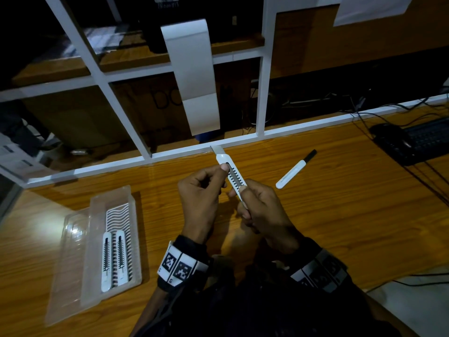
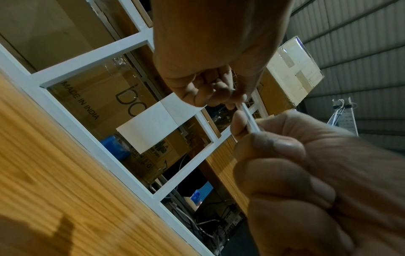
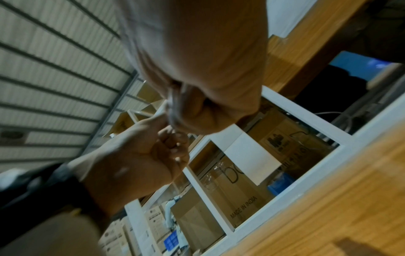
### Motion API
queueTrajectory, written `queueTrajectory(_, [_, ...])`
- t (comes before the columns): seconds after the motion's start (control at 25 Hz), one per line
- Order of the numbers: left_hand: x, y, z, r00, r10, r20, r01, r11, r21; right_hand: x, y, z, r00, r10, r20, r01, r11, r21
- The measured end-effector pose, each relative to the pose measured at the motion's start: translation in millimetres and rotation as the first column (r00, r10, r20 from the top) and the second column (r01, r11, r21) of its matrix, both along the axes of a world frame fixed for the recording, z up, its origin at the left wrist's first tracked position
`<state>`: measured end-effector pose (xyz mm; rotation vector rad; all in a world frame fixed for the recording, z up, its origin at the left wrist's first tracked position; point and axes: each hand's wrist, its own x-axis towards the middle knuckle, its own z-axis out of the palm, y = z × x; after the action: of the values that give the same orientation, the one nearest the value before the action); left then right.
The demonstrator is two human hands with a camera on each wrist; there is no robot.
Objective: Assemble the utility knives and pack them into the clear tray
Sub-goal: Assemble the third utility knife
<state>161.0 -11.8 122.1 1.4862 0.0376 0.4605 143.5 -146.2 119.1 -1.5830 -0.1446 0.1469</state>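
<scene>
A white utility knife (image 1: 232, 176) is held above the wooden desk (image 1: 340, 227) by both hands, its blade tip (image 1: 214, 149) pointing away from me. My left hand (image 1: 223, 177) pinches the front of the handle, thumb at the slider slot. My right hand (image 1: 243, 199) grips the rear end. The wrist views show the knife as a thin white edge (image 2: 249, 119) (image 3: 173, 107) between my curled fingers. The clear tray (image 1: 97, 207) lies at the left with two white knives (image 1: 106, 261) (image 1: 121, 259) side by side in it. A loose white knife part with a black end (image 1: 295, 171) lies on the desk at the right.
A clear lid (image 1: 70, 259) lies under the tray's left side. A white-framed glass partition (image 1: 243, 139) runs along the desk's far edge, with a white sheet (image 1: 194, 76) hanging on it. A black keyboard (image 1: 427, 137), a mouse (image 1: 386, 132) and cables sit at the far right.
</scene>
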Motion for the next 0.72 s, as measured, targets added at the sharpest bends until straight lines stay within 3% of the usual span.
queueTrajectory(0.12, [1.8,-0.2,1.3,1.000,0.005,-0.004,-0.005,1.000,-0.016,-0.3,3.8,-0.5,1.000,0.000,-0.013,0.000,1.000,0.022])
queueTrajectory(0.28, [4.3,2.0,0.2,0.999,0.047,0.003,-0.047,0.997,-0.054,-1.2,3.7,0.1,0.992,0.120,-0.045,-0.114,0.986,0.120])
queueTrajectory(0.44, [2.7,6.3,-4.7,0.996,0.087,-0.003,-0.087,0.995,-0.046,-1.3,0.4,-1.9,0.979,0.161,-0.126,-0.154,0.986,0.067])
queueTrajectory(0.56, [2.1,8.0,-6.4,0.998,0.052,-0.045,-0.054,0.997,-0.049,0.1,0.9,-2.3,0.976,0.110,-0.186,-0.099,0.993,0.068])
queueTrajectory(0.72, [-0.8,4.0,-5.7,0.996,-0.016,-0.088,0.015,1.000,-0.023,2.5,-0.1,-5.4,0.990,-0.053,-0.128,0.062,0.995,0.073])
